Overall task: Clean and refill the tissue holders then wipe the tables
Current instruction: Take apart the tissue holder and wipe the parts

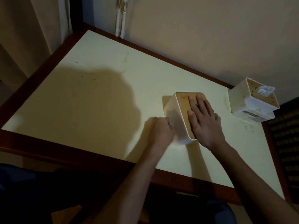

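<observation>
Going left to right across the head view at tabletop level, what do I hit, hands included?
Shadow on the table → left hand → white holder with the wooden lid → right hand lying flat on that lid → second, stained holder with a tissue poking out at the table's far right corner.

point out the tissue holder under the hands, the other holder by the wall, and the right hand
near tissue holder [174,120], head view, on its white side wall
far tissue holder [238,98], head view, on its speckled white side
right hand [205,120], head view, on the back of the hand
</observation>
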`<control>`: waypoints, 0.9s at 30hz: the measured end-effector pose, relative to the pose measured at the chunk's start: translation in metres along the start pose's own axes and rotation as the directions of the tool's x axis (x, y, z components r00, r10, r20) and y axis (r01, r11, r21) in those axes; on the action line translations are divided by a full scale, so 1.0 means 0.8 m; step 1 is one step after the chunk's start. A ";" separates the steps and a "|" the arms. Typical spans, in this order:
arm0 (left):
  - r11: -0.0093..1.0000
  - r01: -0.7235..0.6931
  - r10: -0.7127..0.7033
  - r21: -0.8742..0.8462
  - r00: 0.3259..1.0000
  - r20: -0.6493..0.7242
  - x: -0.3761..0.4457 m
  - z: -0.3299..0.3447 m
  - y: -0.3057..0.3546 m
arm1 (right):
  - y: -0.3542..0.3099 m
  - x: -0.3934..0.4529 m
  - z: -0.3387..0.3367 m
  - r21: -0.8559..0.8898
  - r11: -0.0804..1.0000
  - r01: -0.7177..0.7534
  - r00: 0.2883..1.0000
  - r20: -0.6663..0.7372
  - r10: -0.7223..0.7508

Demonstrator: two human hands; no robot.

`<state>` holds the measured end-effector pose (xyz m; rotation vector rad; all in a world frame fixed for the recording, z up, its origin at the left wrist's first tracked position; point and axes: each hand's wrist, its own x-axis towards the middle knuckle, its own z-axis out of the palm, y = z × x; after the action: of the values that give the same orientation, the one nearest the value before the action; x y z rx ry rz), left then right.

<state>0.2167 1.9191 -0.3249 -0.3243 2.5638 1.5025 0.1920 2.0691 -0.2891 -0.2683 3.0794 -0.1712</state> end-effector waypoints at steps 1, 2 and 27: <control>1.000 0.005 -0.005 0.022 1.000 0.006 0.020 -0.007 0.002 | 0.000 0.000 -0.001 0.001 1.000 -0.002 1.000 0.001 0.002; 0.999 0.006 -0.007 0.039 0.999 0.031 0.039 -0.015 0.005 | 0.000 0.000 -0.001 0.002 1.000 -0.006 1.000 0.002 0.006; 0.968 -0.008 0.087 -0.252 0.949 0.303 -0.034 -0.050 -0.030 | 0.001 -0.002 -0.003 0.015 1.000 -0.001 1.000 0.023 0.001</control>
<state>0.2483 1.8758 -0.3189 -0.0438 2.1588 1.7384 0.1929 2.0708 -0.2870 -0.2665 3.0537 -0.1895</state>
